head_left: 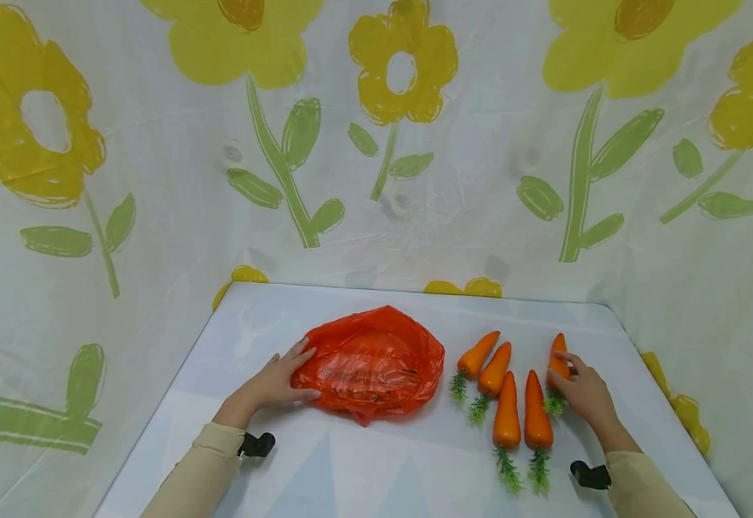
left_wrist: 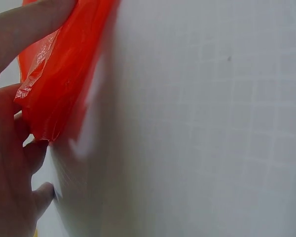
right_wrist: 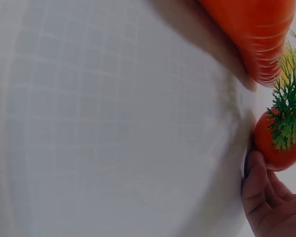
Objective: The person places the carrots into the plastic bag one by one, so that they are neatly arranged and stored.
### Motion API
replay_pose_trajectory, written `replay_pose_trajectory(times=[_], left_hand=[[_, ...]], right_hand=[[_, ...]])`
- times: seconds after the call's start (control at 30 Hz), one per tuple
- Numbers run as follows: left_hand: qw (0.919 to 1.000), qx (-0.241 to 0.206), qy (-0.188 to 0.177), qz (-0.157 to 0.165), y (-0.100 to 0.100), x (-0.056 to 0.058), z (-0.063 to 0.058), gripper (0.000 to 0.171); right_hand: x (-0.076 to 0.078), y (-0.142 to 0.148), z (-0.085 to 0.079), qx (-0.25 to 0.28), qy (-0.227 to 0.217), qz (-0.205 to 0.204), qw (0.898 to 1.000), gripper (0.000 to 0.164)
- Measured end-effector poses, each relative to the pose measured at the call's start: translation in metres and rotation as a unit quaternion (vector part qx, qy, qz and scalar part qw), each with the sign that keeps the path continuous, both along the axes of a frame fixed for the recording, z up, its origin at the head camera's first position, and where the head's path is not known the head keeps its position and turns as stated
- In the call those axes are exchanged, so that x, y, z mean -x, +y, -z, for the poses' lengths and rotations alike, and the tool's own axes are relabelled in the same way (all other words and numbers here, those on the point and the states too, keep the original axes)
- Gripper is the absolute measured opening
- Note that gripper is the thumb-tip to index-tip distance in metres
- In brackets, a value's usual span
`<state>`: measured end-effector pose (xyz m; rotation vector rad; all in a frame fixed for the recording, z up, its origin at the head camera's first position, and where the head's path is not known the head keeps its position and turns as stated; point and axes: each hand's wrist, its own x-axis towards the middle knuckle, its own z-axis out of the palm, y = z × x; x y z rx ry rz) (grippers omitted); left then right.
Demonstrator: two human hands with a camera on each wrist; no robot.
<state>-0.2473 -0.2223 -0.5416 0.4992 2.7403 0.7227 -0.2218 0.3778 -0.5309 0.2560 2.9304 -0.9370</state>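
A crumpled red plastic bag (head_left: 370, 370) with dark printing lies on the table. My left hand (head_left: 275, 381) rests at its left side, thumb and fingers spread apart along the edge. In the left wrist view, the bag's folds (left_wrist: 64, 84) lie between the thumb and the other fingers. On the right, my right hand (head_left: 583, 388) grips the rightmost orange carrot (head_left: 559, 356), thumb on one side and fingers on the other. Its green leafy top (right_wrist: 288, 108) shows in the right wrist view, where the hand (right_wrist: 276, 202) reaches round the carrot from below.
Several other carrots lie between the bag and my right hand: one carrot (head_left: 478, 354) at the back, another carrot (head_left: 507, 414) nearer the front, and a carrot (head_left: 536, 414) beside the gripped one. The white table (head_left: 324, 475) ends at a flower-printed curtain (head_left: 467, 216).
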Motion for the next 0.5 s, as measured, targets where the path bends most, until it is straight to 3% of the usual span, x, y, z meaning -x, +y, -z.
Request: replay_pose_trajectory(times=[0.5], left_hand=[[0.9999,0.003,-0.003,-0.013,-0.0004,0.0002,0.0036,0.097]], right_hand=[[0.0018,-0.0012,0.0012,0.014,-0.016,0.021,1.0,0.066]])
